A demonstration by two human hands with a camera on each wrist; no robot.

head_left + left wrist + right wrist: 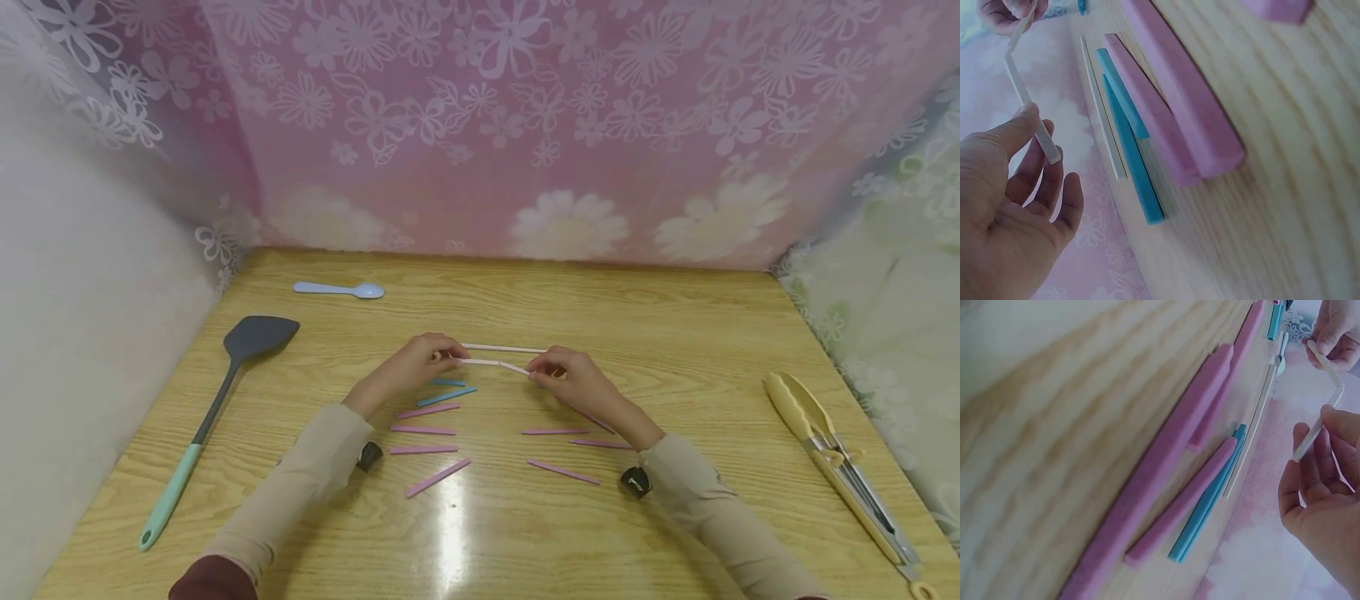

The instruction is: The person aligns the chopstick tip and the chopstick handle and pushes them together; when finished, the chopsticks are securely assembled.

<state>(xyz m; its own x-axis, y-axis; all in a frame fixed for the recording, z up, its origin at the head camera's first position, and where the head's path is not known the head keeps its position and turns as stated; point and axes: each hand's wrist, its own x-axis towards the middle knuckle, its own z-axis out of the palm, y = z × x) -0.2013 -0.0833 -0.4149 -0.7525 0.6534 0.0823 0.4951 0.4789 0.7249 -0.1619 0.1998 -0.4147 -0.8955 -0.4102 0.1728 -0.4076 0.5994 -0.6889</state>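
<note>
Between thumb and fingers, my left hand (pixel 416 364) pinches one end of a thin white stick (pixel 480 362). The other end is pinched by my right hand (pixel 576 382). Near its middle the stick is snapped or sharply bent; in the left wrist view its two halves (pixel 1019 81) meet at an angle. Whether they are fully parted I cannot tell. Just beyond the hands, a straight white stick (pixel 506 348) lies on the table. Short blue sticks (pixel 447 396) lie close to my left hand, and blue sticks (pixel 1200 512) also show in the right wrist view.
Several short pink sticks lie in a left group (pixel 423 431) and a right group (pixel 562 472). A spatula (pixel 217 400) with a green handle lies at left, a pale blue spoon (pixel 341 290) at the back left, yellow-tipped tongs (pixel 832 458) at right. Flowered cloth (pixel 480 167) borders the wooden table (pixel 637 317).
</note>
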